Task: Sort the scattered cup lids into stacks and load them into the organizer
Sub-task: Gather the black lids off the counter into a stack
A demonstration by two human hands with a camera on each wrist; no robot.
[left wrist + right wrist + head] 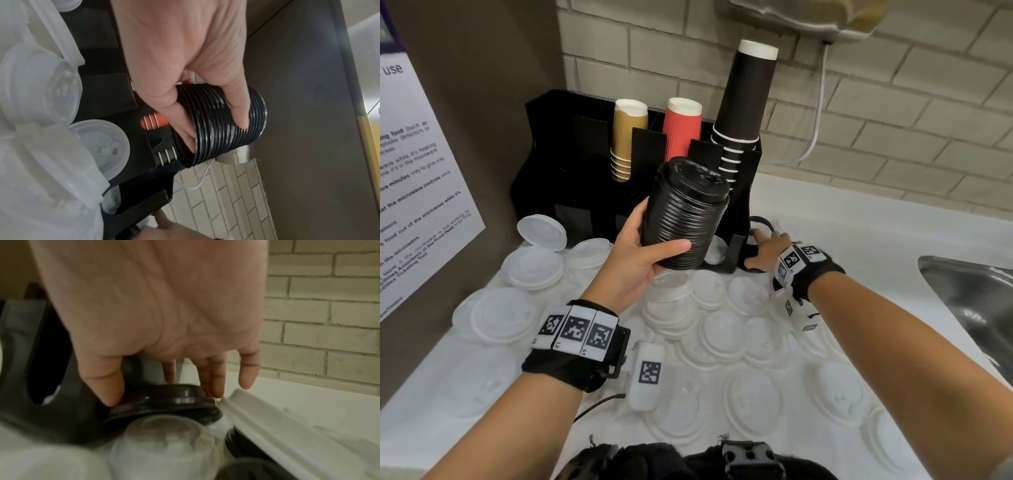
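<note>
White cup lids (726,329) lie scattered across the tabletop (859,219). The left hand (640,253) grips a ribbed stack of black lids (685,212) — tilted, before the black organizer (571,171). The right hand (767,250) pinches one black lid (164,404) at the organizer's right corner.

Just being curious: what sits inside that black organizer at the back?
The black organizer holds three cup stacks: tan cups, red cups and black cups. Their lower ends and the compartment floors are hidden.
</note>
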